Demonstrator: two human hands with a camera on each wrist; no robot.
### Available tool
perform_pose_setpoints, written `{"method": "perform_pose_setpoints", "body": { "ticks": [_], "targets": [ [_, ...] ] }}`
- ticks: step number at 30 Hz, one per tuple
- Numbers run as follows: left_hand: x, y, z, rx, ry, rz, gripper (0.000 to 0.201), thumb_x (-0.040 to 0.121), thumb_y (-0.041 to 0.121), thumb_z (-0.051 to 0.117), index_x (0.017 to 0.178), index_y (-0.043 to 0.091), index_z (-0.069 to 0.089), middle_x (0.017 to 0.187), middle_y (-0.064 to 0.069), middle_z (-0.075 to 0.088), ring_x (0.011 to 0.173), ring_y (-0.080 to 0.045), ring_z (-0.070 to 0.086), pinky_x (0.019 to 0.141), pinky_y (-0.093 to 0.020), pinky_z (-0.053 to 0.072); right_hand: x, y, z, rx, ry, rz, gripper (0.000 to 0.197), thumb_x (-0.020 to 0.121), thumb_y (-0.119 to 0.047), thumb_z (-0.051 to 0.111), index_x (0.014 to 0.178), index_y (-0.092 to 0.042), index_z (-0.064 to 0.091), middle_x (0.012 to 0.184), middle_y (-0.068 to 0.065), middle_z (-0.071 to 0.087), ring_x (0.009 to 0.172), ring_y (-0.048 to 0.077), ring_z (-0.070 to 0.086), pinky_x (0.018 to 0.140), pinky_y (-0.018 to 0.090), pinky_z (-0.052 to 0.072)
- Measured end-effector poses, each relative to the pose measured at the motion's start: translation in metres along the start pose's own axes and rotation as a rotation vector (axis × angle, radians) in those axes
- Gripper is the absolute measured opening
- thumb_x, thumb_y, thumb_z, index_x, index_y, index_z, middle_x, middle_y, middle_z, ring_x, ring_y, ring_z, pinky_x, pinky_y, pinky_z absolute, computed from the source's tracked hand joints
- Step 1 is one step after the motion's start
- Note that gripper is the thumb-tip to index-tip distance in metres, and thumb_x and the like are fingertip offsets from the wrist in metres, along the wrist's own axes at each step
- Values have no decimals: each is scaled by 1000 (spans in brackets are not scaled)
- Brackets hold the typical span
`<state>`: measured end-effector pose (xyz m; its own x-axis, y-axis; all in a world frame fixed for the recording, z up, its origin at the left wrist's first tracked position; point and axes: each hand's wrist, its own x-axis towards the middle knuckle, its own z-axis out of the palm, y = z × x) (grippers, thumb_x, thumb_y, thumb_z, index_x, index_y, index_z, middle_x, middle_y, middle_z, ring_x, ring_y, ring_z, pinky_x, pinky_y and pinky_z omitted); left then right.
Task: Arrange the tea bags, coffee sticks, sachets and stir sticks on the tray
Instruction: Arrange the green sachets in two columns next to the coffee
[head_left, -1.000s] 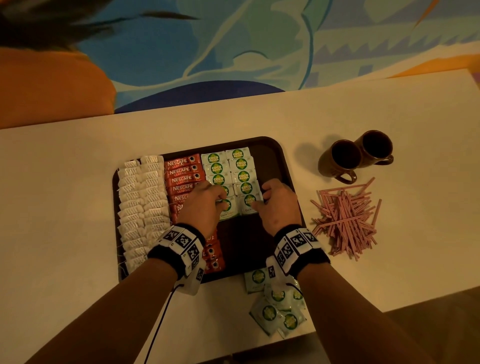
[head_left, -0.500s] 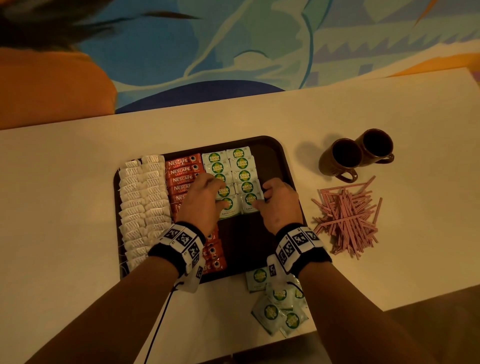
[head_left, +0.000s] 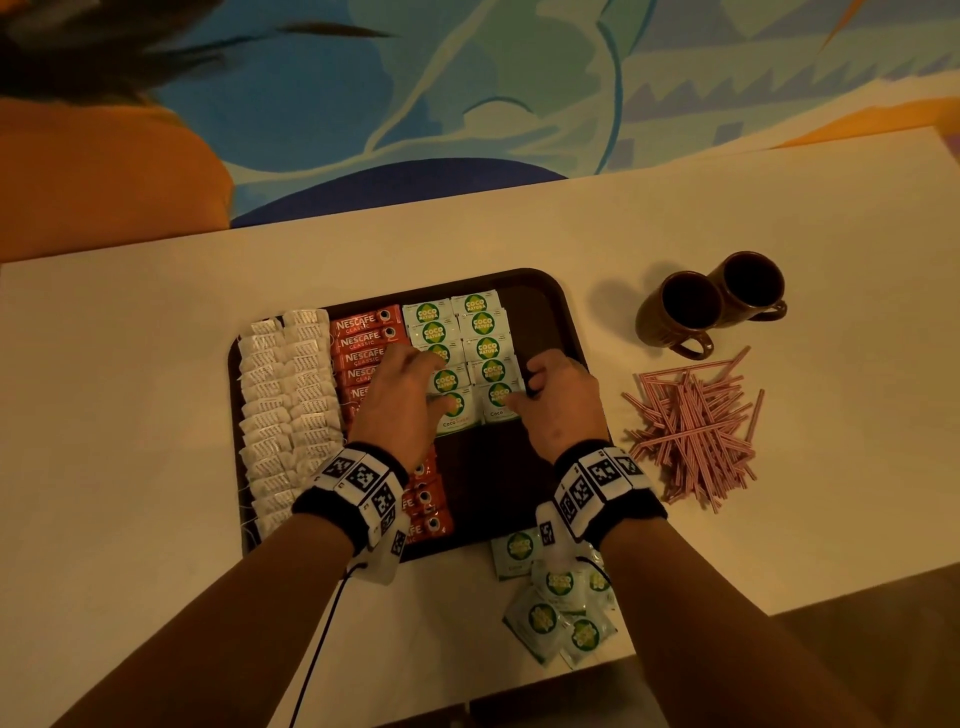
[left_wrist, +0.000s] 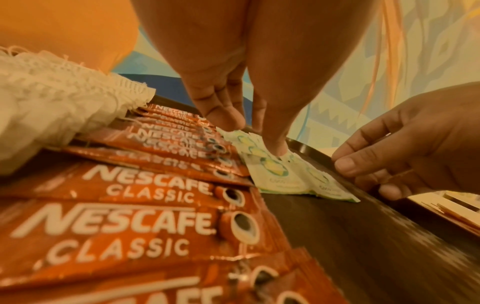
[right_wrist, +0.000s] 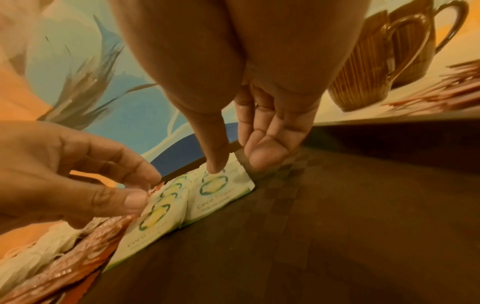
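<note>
A dark brown tray (head_left: 493, 478) holds two columns of white tea bags (head_left: 283, 405), a column of red Nescafe coffee sticks (head_left: 363, 338) and two columns of green-and-white Coco Natura sachets (head_left: 480, 332). My left hand (head_left: 423, 374) lies over the left sachet column, its thumb and fingertips (left_wrist: 278, 148) pressing down on the sachets. My right hand (head_left: 522, 392) is curled at the nearest sachet (right_wrist: 218, 195) of the right column. Its thumb sits on top and its fingers (right_wrist: 262, 158) are at the sachet's right edge. Pink stir sticks (head_left: 691, 431) lie piled on the table, right of the tray.
Several loose sachets (head_left: 558, 597) lie on the table by its front edge, under my right wrist. Two brown mugs (head_left: 680, 317) stand at the back right, beyond the stir sticks. The tray's near right part is bare.
My left hand has slid a little farther up over the left sachet column. My right hand has stayed at the nearest sachet of the right column.
</note>
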<state>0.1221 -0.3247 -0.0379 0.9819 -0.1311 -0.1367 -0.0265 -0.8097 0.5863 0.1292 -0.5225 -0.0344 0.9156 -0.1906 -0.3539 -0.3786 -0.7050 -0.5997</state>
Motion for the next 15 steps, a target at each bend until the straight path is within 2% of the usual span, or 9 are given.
{"method": "perform_pose_setpoints", "body": {
  "ticks": [3,7,9,11,13,15],
  "targets": [
    [-4,3,-5,-19,31,-4,46,88,18,78,130,13,62,134,-5,48,99,-7,48,96,-20,37,-10,-1,-10,18,36,-13,49,82,-24,86,124,-15,62,112,3,64,90,14,61,77,24,49],
    [-15,9,-11,-41,49,-6,43,88,22,77,128,17,61,133,-4,48,115,-18,53,100,-30,46,-33,9,-30,51,86,25,42,86,-23,82,123,-20,63,106,-4,66,92,12,63,77,24,50],
    [-24,13,-12,-25,46,15,40,89,22,76,126,18,61,132,-3,49,120,-19,50,98,-27,43,-49,22,-42,77,106,59,38,87,-22,80,121,-21,64,103,-6,67,91,10,64,71,19,49],
    [-35,19,-12,-20,22,60,38,90,21,75,125,20,62,130,-2,50,120,-16,50,95,-24,39,-67,34,-53,93,132,91,32,88,-20,79,116,-22,66,100,-8,68,92,9,65,72,21,51],
    [-46,24,-8,-23,-25,119,36,90,21,75,123,21,62,127,1,51,114,-16,52,93,-25,42,-86,49,-60,126,163,125,28,87,-17,79,112,-22,67,97,-8,69,91,11,66,79,27,55],
    [-57,30,-1,-12,-106,148,33,91,24,74,122,24,62,125,4,51,101,-13,52,89,-28,48,-106,62,-62,152,166,159,25,87,-14,79,110,-20,69,96,-6,70,90,12,67,76,23,52]
  ]
}}
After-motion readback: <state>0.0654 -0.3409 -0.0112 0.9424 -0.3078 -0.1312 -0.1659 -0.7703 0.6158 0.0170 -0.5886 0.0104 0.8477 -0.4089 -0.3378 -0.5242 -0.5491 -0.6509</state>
